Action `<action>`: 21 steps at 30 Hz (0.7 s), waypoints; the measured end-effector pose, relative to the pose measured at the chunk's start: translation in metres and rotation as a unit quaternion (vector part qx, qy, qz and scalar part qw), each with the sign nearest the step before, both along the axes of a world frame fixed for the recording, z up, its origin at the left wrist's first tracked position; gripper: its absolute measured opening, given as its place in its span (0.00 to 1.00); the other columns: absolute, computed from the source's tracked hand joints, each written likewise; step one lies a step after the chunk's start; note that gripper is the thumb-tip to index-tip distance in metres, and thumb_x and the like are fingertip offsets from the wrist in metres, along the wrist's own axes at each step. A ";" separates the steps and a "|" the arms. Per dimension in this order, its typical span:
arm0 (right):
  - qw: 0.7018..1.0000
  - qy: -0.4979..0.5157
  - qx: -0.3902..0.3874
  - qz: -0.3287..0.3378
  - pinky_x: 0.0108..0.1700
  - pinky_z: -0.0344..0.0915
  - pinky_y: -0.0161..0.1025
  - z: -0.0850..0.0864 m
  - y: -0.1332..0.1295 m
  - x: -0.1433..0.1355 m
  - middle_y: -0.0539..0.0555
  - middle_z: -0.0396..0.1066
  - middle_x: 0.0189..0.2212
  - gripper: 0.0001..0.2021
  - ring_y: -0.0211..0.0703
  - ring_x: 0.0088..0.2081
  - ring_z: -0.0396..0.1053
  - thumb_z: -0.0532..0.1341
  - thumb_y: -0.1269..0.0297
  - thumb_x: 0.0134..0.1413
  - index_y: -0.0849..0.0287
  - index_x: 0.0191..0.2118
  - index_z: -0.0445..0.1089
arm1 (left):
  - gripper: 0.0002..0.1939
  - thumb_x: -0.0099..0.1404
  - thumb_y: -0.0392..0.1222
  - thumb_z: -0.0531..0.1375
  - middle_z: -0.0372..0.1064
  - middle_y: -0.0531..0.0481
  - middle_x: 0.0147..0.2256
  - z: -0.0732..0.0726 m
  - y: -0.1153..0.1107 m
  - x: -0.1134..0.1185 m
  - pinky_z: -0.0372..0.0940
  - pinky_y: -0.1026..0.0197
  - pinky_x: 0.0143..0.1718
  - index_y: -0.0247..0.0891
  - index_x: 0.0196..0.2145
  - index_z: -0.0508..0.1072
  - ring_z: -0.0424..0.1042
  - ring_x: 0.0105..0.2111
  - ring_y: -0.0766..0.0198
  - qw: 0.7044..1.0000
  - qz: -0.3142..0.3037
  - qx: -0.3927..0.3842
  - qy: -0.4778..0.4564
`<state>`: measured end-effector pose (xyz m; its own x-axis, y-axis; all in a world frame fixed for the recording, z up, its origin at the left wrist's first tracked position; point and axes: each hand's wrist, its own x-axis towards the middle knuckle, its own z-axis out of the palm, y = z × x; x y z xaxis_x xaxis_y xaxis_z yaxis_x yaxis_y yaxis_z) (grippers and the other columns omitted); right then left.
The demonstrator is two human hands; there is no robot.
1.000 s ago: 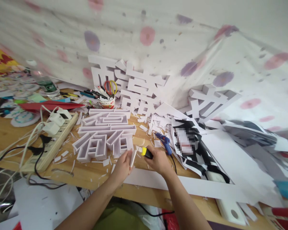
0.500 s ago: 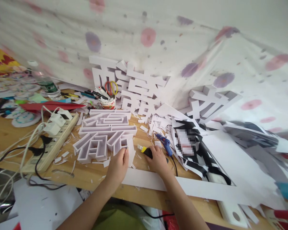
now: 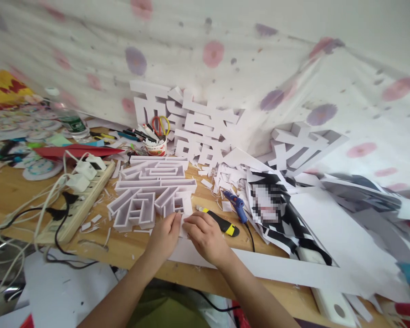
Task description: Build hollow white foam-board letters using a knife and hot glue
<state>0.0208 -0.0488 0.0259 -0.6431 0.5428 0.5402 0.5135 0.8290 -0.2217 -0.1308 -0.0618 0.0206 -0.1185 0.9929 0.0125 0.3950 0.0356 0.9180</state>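
My left hand (image 3: 164, 237) is closed, thumb and fingers pinched at the near edge of a white hollow board character (image 3: 153, 193) lying on the table. Beside it, my right hand (image 3: 205, 236) has its fingertips pressed together, almost meeting the left thumb. Between both hands shows a small white board piece (image 3: 183, 231); the fingers hide most of it. A black and yellow utility knife (image 3: 222, 222) lies just beyond my right hand, untouched. Under my right wrist runs a long white board strip (image 3: 259, 264) along the table's near edge.
A blue glue gun (image 3: 237, 205) with a black cable lies right of the knife. A loaded power strip (image 3: 99, 182) and cables occupy the left. Behind stand a cup of scissors and pens (image 3: 156, 146) and white characters (image 3: 205, 123). White scraps (image 3: 227, 175) are scattered about.
My right hand has let go of the utility knife, leaving it on the table, and moved left to meet my left hand at the white piece. The left hand keeps its pinch.
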 end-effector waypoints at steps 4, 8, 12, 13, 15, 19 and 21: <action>0.988 0.079 -0.117 -0.062 0.38 0.65 0.38 0.000 0.008 -0.004 0.55 0.71 0.32 0.08 0.41 0.35 0.69 0.52 0.69 0.59 0.57 0.40 0.67 | 0.19 0.64 0.52 0.45 0.60 0.55 0.15 0.009 0.005 -0.028 0.56 0.63 0.24 0.41 0.26 0.68 0.64 0.20 0.63 0.996 0.010 0.009 0.083; 0.955 0.130 -0.252 -0.084 0.36 0.65 0.34 -0.003 0.016 -0.018 0.52 0.72 0.32 0.06 0.39 0.33 0.70 0.54 0.68 0.57 0.57 0.41 0.64 | 0.15 0.63 0.49 0.47 0.69 0.49 0.30 0.006 0.023 -0.056 0.60 0.59 0.38 0.40 0.32 0.69 0.67 0.34 0.59 0.976 -0.023 0.118 0.182; 0.970 0.076 -0.225 -0.060 0.39 0.63 0.36 -0.006 0.023 -0.031 0.53 0.71 0.33 0.07 0.41 0.36 0.68 0.54 0.68 0.58 0.57 0.40 0.66 | 0.12 0.62 0.43 0.49 0.66 0.46 0.39 -0.010 0.036 -0.066 0.57 0.50 0.47 0.41 0.35 0.72 0.63 0.44 0.54 0.939 -0.107 0.171 0.278; 0.974 0.063 -0.208 -0.055 0.39 0.63 0.36 -0.007 0.025 -0.033 0.54 0.71 0.33 0.07 0.42 0.37 0.68 0.54 0.68 0.58 0.58 0.40 0.66 | 0.12 0.62 0.41 0.50 0.66 0.45 0.40 -0.013 0.037 -0.066 0.57 0.49 0.48 0.41 0.35 0.72 0.62 0.45 0.53 0.933 -0.117 0.170 0.296; 0.981 0.038 -0.186 -0.044 0.41 0.62 0.37 -0.007 0.029 -0.035 0.55 0.70 0.33 0.07 0.43 0.39 0.66 0.53 0.69 0.58 0.58 0.40 0.67 | 0.12 0.62 0.38 0.50 0.64 0.45 0.42 -0.018 0.038 -0.065 0.55 0.46 0.50 0.41 0.35 0.73 0.61 0.48 0.52 0.922 -0.131 0.171 0.322; 0.988 -0.014 -0.150 -0.024 0.40 0.62 0.37 -0.004 0.033 -0.035 0.54 0.71 0.32 0.10 0.44 0.39 0.64 0.53 0.71 0.57 0.59 0.44 0.67 | 0.14 0.61 0.35 0.49 0.64 0.45 0.43 -0.021 0.038 -0.064 0.53 0.46 0.52 0.42 0.37 0.73 0.60 0.49 0.52 0.909 -0.147 0.178 0.348; 0.991 -0.049 -0.124 -0.018 0.39 0.61 0.37 0.000 0.034 -0.036 0.54 0.71 0.30 0.13 0.45 0.37 0.64 0.52 0.72 0.57 0.59 0.46 0.66 | 0.14 0.61 0.34 0.49 0.64 0.44 0.43 -0.022 0.038 -0.065 0.53 0.45 0.52 0.41 0.37 0.73 0.59 0.49 0.52 0.906 -0.147 0.180 0.354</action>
